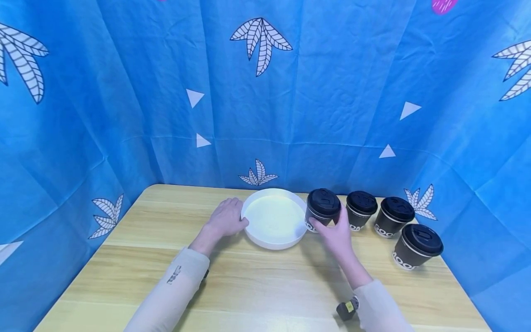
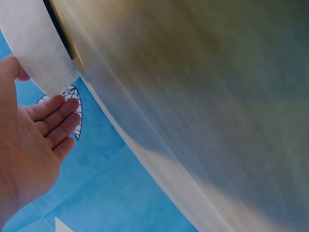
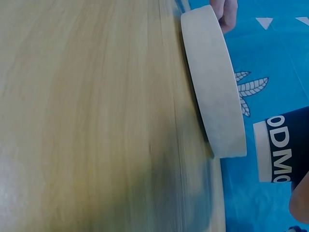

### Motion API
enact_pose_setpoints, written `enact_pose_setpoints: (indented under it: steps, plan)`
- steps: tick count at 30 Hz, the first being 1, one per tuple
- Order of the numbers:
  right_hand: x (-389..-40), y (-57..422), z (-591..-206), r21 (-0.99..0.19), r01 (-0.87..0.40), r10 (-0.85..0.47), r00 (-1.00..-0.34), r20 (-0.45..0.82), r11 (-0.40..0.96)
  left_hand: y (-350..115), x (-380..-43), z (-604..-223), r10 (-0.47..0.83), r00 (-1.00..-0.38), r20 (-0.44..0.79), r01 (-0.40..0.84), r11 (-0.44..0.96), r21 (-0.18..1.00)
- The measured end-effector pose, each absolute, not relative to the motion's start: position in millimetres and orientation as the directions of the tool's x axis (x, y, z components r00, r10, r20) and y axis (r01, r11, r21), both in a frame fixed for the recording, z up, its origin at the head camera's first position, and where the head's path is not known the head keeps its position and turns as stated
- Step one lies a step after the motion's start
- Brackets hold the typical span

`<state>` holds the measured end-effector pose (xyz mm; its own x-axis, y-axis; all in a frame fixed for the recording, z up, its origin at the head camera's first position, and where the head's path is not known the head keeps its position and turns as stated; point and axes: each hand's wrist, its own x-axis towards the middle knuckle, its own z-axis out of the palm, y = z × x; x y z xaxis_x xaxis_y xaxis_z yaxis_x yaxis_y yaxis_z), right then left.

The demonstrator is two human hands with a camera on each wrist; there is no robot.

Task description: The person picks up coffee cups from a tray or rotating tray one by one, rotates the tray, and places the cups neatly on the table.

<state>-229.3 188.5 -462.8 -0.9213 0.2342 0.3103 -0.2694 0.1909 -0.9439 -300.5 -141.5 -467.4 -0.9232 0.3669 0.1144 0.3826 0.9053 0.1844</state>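
Note:
My right hand [image 1: 337, 230] grips a dark paper cup [image 1: 322, 207] with a black lid, just right of a round white tray [image 1: 275, 219]. In the right wrist view the cup [image 3: 285, 145] is held above the tabletop, white lettering on its side and part of a finger showing. At the tray's left rim, my left hand [image 1: 226, 217] holds the edge between thumb and fingers. The left wrist view shows that hand [image 2: 34, 140] against the tray's side wall [image 2: 36, 43]. The tray's inside holds nothing.
Three more lidded dark cups stand to the right: one cup [image 1: 360, 212] behind my right hand, another cup [image 1: 392, 219] beside it, and a third cup [image 1: 416, 249] nearer the right edge. Beyond the wooden table [image 1: 257, 290] hangs a blue patterned curtain [image 1: 332, 101].

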Motion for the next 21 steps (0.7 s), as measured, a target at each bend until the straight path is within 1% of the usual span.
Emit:
enact_pose_setpoints:
  steps: [11, 21]
  plan:
    - [-220.0, 194.6, -461.6, -0.951, -0.251, 0.236, -0.928, 0.289, 0.182, -141.7, -299.7, -467.7, 0.373, -0.919, 0.125, 0.391, 0.903, 0.181]
    - [-214.1, 203.7, -464.2, -0.957, -0.188, 0.246, -0.939, 0.241, 0.219, -142.0, -300.0, -468.2, 0.375, -0.919, 0.122, 0.392, 0.905, 0.169]
